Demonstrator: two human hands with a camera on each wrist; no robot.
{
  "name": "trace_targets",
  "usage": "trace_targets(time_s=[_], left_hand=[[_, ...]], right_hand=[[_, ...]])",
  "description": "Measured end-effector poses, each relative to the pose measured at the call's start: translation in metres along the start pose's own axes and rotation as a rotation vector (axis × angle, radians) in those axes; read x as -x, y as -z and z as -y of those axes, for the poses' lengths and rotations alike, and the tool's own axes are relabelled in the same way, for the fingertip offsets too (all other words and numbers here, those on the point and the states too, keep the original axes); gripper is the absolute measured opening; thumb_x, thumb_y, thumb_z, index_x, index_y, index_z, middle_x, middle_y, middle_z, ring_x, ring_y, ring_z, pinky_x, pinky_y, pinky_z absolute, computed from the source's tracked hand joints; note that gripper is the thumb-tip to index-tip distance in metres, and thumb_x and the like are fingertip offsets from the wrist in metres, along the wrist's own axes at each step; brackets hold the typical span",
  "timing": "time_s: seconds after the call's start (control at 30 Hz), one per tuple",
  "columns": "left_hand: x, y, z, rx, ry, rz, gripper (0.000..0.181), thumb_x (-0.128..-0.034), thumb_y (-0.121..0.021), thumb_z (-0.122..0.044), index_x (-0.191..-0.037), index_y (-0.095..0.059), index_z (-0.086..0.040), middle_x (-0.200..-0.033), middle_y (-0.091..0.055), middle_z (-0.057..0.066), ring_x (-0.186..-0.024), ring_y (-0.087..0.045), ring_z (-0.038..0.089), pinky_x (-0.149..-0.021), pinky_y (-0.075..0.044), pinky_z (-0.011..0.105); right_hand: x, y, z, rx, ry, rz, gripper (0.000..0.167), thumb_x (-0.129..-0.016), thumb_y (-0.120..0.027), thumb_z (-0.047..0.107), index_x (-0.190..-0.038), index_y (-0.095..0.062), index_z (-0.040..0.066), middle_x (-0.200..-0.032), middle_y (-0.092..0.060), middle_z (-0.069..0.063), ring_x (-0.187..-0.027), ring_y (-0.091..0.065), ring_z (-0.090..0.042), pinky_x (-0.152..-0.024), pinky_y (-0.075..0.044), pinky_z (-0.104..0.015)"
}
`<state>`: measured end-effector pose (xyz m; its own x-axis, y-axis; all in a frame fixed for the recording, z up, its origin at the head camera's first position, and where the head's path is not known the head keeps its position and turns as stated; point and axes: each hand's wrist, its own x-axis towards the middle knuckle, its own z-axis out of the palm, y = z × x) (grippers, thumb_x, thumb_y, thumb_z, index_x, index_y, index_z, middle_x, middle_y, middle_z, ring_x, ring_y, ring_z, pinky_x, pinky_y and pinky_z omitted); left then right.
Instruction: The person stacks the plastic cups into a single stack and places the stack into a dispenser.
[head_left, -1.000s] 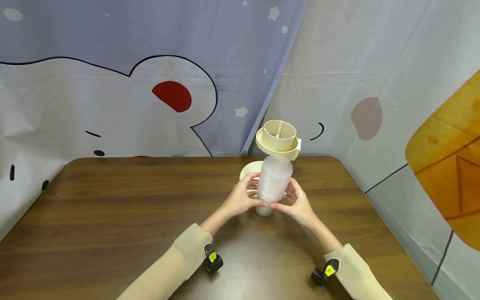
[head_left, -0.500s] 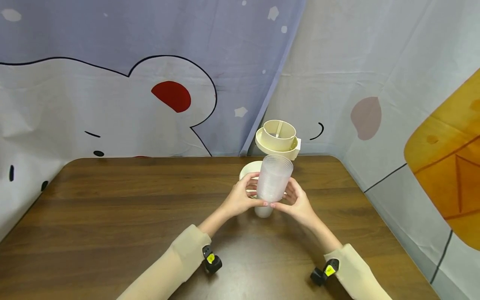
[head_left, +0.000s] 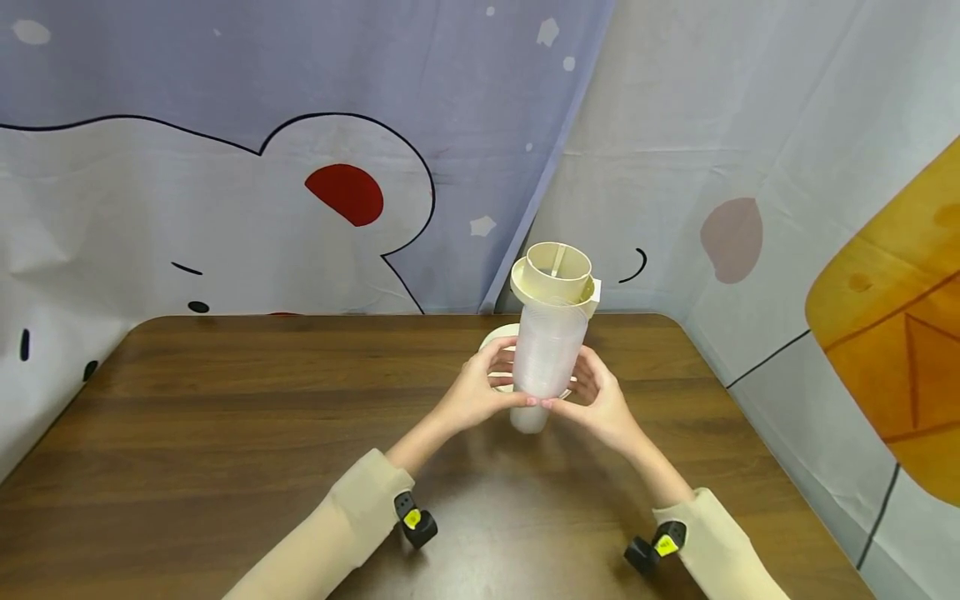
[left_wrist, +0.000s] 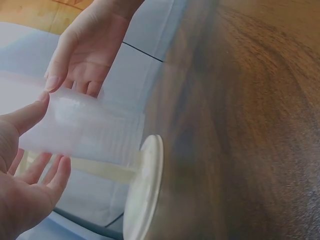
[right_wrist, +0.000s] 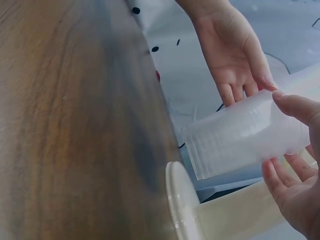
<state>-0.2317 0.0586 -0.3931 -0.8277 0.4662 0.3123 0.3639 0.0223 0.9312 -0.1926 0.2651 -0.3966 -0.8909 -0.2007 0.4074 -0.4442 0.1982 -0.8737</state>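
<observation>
A tall stack of translucent plastic cups (head_left: 551, 350) is held between both hands below the ring of a cream stand (head_left: 558, 287). My left hand (head_left: 480, 387) grips it from the left, and my right hand (head_left: 600, 400) from the right. The thumbs nearly meet on the near side, while the other fingers curve behind. In the right wrist view, fine ridges mark the table-side end of the cups (right_wrist: 235, 135), clear of the tabletop. The stack's upper end overlaps the ring's front in the head view; whether it is inside, I cannot tell.
The stand's round base (left_wrist: 145, 190) rests on the brown wooden table (head_left: 262, 433), behind the cups. A printed curtain (head_left: 225, 217) hangs along the table's back edge and right side. Each wrist carries a small black camera.
The upper end of the cup stack has risen to the stand's ring, and its round mouth no longer shows. Both hands stay around the stack, shifting only slightly.
</observation>
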Motion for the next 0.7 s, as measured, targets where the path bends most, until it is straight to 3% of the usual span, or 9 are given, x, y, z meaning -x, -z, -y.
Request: trace_targets(time_s=[0.43, 0.7], left_hand=[[-0.007, 0.006, -0.027, 0.007, -0.033, -0.058, 0.075, -0.0705, -0.083, -0.004, -0.135, -0.046, -0.009, -0.121, -0.064, 0.018, -0.108, -0.064, 0.030, -0.093, -0.054, 0.041], [-0.016, 0.011, -0.046, 0.024, -0.057, -0.049, 0.076, -0.0716, -0.083, -0.005, -0.137, -0.045, -0.010, -0.121, -0.063, 0.018, -0.109, -0.063, 0.029, -0.091, -0.055, 0.040]], right_hand=[[-0.018, 0.011, 0.033, 0.058, 0.011, 0.020, 0.071, -0.073, -0.076, -0.009, -0.136, -0.043, 0.000, -0.118, -0.061, 0.012, -0.106, -0.062, -0.005, -0.088, -0.053, -0.020], [-0.029, 0.018, 0.053, 0.083, 0.011, 0.014, 0.071, -0.074, -0.075, -0.008, -0.136, -0.043, 0.002, -0.115, -0.061, 0.010, -0.103, -0.063, -0.005, -0.087, -0.054, -0.021]])
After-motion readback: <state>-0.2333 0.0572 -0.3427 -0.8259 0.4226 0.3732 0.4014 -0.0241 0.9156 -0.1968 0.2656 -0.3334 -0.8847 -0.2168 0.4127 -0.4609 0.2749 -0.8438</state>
